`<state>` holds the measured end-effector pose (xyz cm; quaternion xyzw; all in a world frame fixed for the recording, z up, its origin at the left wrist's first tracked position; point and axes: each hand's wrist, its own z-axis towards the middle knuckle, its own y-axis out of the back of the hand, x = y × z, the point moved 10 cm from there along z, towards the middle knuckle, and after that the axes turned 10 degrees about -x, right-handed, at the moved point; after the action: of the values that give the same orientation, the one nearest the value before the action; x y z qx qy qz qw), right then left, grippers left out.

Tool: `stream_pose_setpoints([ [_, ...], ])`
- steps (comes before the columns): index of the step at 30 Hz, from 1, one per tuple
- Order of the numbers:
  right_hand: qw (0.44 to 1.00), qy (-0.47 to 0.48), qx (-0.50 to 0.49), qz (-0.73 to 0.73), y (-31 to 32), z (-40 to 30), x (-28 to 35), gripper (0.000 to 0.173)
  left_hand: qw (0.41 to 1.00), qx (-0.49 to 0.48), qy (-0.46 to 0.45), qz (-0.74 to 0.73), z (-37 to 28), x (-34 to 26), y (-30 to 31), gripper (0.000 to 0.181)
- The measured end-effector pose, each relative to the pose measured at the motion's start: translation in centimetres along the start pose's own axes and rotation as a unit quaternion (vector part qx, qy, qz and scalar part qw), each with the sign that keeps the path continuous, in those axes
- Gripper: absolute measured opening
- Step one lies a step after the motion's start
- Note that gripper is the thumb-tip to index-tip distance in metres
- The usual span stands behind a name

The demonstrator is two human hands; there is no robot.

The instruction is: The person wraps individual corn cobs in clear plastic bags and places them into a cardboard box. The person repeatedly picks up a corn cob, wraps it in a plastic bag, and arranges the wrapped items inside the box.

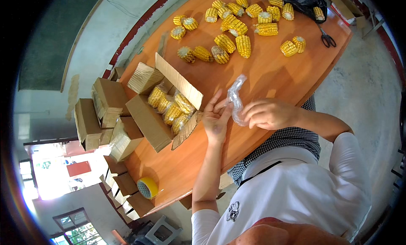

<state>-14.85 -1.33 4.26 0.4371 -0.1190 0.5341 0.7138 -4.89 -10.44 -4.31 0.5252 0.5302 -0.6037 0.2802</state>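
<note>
A crumpled, twisted strip of clear plastic [235, 100], which looks like thin bags, is stretched between my hands above the table. My left hand [215, 121], palm up, pinches its middle between thumb and fingers, with the index finger extended. Curled fingers of my right hand [269, 114] grip its lower end. Just left of my left hand stands an open cardboard box [149, 121]. Inside it lie several plastic-wrapped corn cob pieces [173, 113]. Farther up the table lie several unwrapped corn pieces [243, 46], some upright and some on their sides.
Scissors [326, 38] with dark handles lie near the far right edge, by a black plastic bag [304, 3]. Stacked cardboard boxes [111, 99] stand on the left. A roll of yellow tape [147, 188] sits near the lower table end, beside more open boxes [127, 184].
</note>
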Motion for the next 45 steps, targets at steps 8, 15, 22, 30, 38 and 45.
stream_pose_setpoints([
  [8, 0.933, -0.281, -0.205, 0.092, 2.7, -0.5, -5.2, 0.054, 0.996, -0.021, 0.002, -0.085, -0.5, -0.3, -0.5, 0.042],
  [15, 0.855, -0.333, -0.261, 0.301, 2.1, -1.1, -8.5, 0.042, 0.99, -0.053, 0.024, -0.125, -0.8, -0.1, 0.0, 0.028],
  [22, 0.818, -0.35, -0.335, 0.309, 4.6, -2.8, -8.8, 0.033, 0.99, -0.099, 0.014, -0.096, -0.2, -0.3, 1.6, 0.024],
  [30, 0.815, -0.346, -0.385, 0.26, 7.5, -4.7, -10.4, 0.03, 0.99, -0.075, 0.005, -0.12, 0.0, -0.1, 1.7, 0.023],
  [38, 0.921, -0.259, -0.292, -0.016, 7.6, -1.2, -4.9, 0.049, 0.991, -0.08, 0.007, -0.102, -0.2, -0.1, 1.6, 0.025],
  [45, 0.91, -0.256, -0.323, 0.041, 7.1, -1.9, -6.6, 0.04, 0.992, -0.044, -0.02, -0.114, -0.6, -0.6, 1.1, 0.032],
])
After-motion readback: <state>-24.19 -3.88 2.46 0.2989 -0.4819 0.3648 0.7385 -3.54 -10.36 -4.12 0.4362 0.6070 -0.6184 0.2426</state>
